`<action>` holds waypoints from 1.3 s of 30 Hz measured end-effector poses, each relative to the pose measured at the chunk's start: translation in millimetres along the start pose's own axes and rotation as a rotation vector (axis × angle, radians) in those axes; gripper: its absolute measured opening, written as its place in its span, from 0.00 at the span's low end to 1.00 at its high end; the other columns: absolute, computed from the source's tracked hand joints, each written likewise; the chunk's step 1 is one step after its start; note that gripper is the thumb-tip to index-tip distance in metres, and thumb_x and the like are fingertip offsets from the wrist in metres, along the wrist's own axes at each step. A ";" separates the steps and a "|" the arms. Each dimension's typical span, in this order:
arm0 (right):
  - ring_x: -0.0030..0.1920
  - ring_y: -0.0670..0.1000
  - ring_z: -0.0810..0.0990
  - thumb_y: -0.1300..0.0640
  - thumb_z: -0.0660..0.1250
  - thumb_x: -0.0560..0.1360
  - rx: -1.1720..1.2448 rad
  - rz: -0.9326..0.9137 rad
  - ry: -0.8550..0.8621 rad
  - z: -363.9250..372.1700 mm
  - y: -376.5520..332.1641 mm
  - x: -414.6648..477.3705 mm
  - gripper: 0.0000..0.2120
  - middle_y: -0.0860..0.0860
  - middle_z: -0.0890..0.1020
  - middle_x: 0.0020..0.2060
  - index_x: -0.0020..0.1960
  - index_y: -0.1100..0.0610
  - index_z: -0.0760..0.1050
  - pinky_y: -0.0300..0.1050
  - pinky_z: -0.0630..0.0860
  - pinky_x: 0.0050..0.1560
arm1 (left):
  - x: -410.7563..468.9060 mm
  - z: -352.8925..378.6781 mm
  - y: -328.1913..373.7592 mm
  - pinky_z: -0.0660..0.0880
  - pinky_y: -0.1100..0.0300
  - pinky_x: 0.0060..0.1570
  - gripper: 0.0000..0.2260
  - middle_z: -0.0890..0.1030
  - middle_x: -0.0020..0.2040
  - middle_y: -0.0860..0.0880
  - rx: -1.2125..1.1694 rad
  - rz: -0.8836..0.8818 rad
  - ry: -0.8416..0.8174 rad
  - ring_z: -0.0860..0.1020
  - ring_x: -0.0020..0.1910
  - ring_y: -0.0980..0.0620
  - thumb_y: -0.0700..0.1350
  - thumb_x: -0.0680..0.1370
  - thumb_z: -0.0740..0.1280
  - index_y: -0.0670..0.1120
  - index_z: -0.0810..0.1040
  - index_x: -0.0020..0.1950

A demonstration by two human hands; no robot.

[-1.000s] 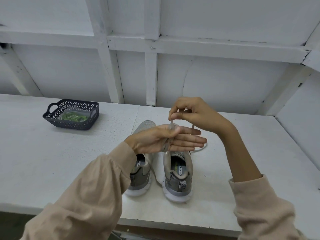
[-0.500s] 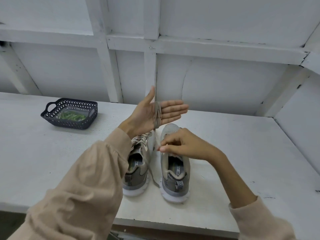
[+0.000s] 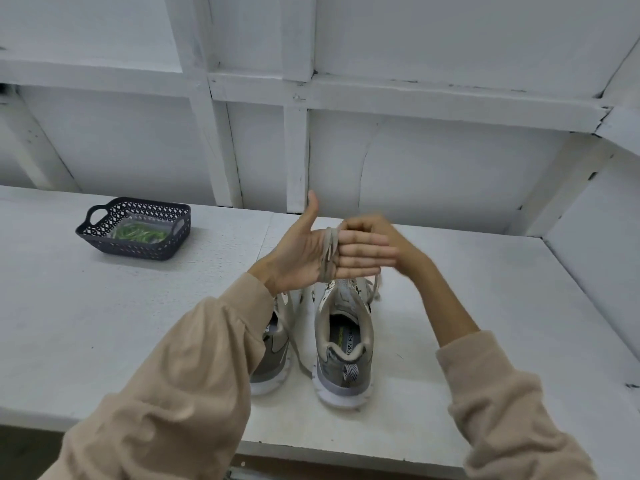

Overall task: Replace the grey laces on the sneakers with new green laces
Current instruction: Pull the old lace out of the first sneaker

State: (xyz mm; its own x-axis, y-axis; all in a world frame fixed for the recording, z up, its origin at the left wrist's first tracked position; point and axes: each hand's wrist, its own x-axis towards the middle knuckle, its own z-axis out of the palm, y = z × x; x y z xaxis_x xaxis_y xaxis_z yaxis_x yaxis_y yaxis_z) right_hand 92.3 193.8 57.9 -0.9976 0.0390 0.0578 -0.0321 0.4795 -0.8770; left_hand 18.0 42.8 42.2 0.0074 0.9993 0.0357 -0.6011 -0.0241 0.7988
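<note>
Grey lace (image 3: 328,253) wraps my left hand (image 3: 304,251), held flat, fingers straight, thumb up; my right hand (image 3: 374,224) curls behind it, its grip blurred beyond telling.

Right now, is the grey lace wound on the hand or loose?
Wound: the grey lace loops around the flat left hand; the blurred right hand appears to grip it.

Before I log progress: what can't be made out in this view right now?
Head view:
- Right hand: motion-blurred, partly behind the left hand; its grip on the grey lace is unclear.
- Left sneaker: mostly under the left sleeve; lacing hidden.
- Green laces in basket: too small to count.
</note>
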 end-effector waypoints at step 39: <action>0.28 0.41 0.72 0.61 0.66 0.79 -0.158 -0.069 -0.351 3.3 -25.2 -27.0 0.07 0.60 0.79 0.37 0.49 0.63 0.82 0.31 0.68 0.31 | 1.6 -11.8 7.3 0.71 0.49 0.65 0.46 0.80 0.59 0.38 0.225 0.046 0.311 0.78 0.60 0.41 0.72 0.75 0.37 0.38 0.76 0.65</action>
State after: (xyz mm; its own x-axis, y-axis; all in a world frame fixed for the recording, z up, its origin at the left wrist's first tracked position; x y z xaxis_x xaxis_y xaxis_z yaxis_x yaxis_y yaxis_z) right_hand 119.9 177.7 76.9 -0.9549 -0.2869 -0.0768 -0.1168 0.6005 -0.7910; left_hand 4.2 44.6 41.0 -0.2787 0.9569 -0.0820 -0.4045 -0.0395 0.9137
